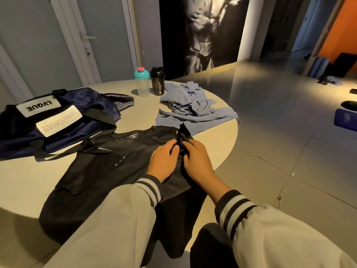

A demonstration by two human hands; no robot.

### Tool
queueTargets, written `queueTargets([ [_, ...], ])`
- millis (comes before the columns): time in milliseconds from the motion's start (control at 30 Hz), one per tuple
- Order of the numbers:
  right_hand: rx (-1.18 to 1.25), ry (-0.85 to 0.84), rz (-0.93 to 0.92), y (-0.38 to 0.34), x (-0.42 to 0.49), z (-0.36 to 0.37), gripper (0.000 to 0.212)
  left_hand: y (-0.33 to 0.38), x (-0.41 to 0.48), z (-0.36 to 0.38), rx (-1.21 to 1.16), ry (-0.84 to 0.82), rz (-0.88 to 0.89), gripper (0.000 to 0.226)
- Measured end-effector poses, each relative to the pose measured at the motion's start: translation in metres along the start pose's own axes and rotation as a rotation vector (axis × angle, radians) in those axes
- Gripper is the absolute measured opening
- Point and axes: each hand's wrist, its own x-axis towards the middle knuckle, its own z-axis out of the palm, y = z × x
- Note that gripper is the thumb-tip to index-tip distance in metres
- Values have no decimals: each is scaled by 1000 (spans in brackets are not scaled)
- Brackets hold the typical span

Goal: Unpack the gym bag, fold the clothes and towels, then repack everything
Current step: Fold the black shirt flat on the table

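Bag [48,122] at left of table [135,113]; black shirt [116,163] flat at centre, hem over the near edge, with left hand [163,163] and right hand [197,159] each pinching a raised fold of it, fingers curled on cloth; towel [189,105] crumpled beyond. Risk: a tug slides the overhanging shirt off.

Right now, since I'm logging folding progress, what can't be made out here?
Head view:
- Inside gym bag: hidden by collapsed fabric.
- Lower black shirt: covered by left hand, right hand, sleeves.
- Print on bag label: too small.
- Contents of black shaker bottle: opaque.
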Motion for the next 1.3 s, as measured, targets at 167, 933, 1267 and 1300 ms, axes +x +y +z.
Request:
queueTargets([
  [167, 100, 49, -88, -11, -5, 4, 40, 7, -7, 0, -123, 67, 130, 37],
  [933, 51, 170, -68, -9, -9, 6, 34, 3, -2, -7, -102, 165, -159, 27],
  [1267, 258, 50, -41, -14, -12, -6, 16, 0, -3, -6, 151, 49, -116, 44],
  [1300, 239, 85, 3, -13, -9, -5, 18, 0, -2, -6, 153, 53, -130, 48],
])
